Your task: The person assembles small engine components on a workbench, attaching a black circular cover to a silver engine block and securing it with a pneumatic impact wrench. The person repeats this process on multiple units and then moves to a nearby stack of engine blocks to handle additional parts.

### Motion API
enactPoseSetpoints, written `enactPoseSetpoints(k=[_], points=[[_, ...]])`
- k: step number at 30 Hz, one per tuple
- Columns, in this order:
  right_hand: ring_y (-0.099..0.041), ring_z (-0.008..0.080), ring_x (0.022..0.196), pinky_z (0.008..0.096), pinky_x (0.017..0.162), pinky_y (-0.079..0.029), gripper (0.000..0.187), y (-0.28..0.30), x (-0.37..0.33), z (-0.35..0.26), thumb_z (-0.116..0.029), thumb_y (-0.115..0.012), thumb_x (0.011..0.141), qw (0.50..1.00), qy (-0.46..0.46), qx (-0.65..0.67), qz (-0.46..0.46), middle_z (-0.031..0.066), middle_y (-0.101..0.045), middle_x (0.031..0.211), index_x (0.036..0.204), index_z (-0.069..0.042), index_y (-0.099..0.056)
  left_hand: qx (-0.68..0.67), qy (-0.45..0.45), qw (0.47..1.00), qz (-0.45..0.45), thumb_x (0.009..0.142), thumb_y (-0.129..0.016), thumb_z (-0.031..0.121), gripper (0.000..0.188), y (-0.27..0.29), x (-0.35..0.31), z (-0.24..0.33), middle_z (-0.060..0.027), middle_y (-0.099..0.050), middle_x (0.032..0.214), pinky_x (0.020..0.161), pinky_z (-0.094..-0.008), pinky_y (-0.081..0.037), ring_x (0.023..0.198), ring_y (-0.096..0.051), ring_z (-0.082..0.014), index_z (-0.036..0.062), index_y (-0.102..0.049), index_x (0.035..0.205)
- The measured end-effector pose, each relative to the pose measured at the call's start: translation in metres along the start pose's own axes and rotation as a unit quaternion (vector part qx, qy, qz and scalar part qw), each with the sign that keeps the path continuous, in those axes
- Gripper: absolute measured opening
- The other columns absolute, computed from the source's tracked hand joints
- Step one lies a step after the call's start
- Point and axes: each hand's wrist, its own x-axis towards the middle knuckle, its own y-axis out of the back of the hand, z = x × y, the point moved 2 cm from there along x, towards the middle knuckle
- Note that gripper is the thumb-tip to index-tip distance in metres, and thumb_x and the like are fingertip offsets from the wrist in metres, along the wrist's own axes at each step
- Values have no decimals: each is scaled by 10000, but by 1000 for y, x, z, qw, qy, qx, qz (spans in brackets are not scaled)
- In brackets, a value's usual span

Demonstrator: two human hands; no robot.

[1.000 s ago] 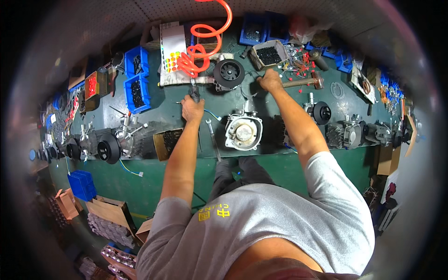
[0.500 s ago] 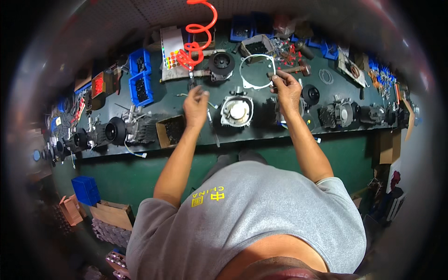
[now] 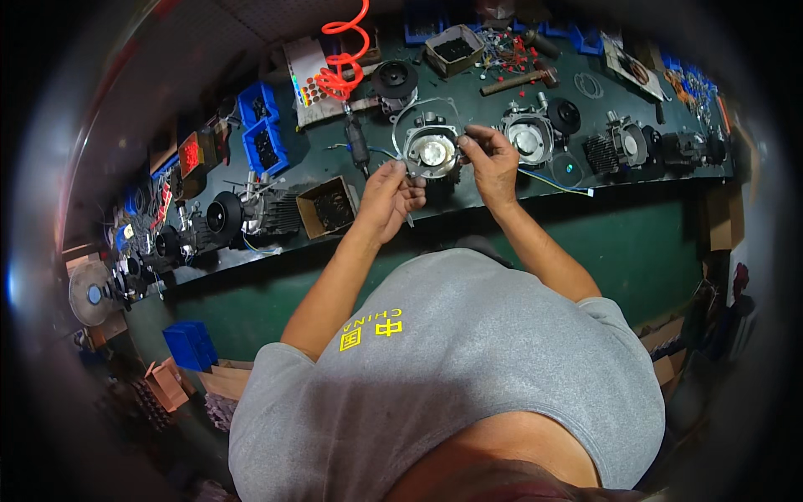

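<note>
A long dark-green worktop [image 3: 617, 97] crosses the room. Behind it rises a greyish perforated wall [image 3: 230, 46]. Before it spreads a green floor [image 3: 619, 243], darkest in the shadow beside the worktop's front edge. Near its left end stand a blue crate [image 3: 190, 345] and a cardboard box [image 3: 167, 386].

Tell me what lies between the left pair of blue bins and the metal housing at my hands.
In the head view: a dark handheld tool, a blue cable, then the left edge of the held ring.
</note>
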Motion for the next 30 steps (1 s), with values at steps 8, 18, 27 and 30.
enactPoseSetpoints(k=[8, 18, 27, 30], points=[[-690, 90, 888, 232, 760, -574, 251, -1, -11, -1, -72, -740, 972, 997, 65, 16, -34, 57, -755, 1034, 1202, 20, -694, -55, 75, 995, -41, 1023, -666, 88, 163, 12, -14, -4, -89, -715, 1005, 744, -267, -634, 824, -710, -159, 0, -670, 1160], [-684, 146, 777, 303, 735, -557, 294, 36, -43, 64, -88, -767, 857, 969, 50, -244, -1, 111, -751, 978, 1127, 24, -728, 220, -112, 951, 189, 986, -708, 71, 190, 52, 25, -22, -43, -676, 860, 667, -245, -599, 708, -636, -92, -49, -673, 1129], [-690, 202, 722, 341, 712, -561, 319, 26, -40, 62, -153, -824, 800, 947, 64, -316, -7, 119, -726, 924, 1060, 9, -735, 280, -135, 931, 190, 979, -713, 69, 196, 48, 40, -30, -65, -705, 922, 685, -255, -609, 762, -660, -115, -55, -675, 1126], [-689, 215, 710, 347, 699, -559, 302, 28, -38, 65, -171, -822, 804, 942, 57, -330, -11, 124, -730, 904, 1034, 8, -743, 291, -137, 928, 186, 976, -716, 76, 188, 49, 42, -31, -66, -711, 933, 690, -261, -610, 782, -671, -117, -45, -683, 1116]])
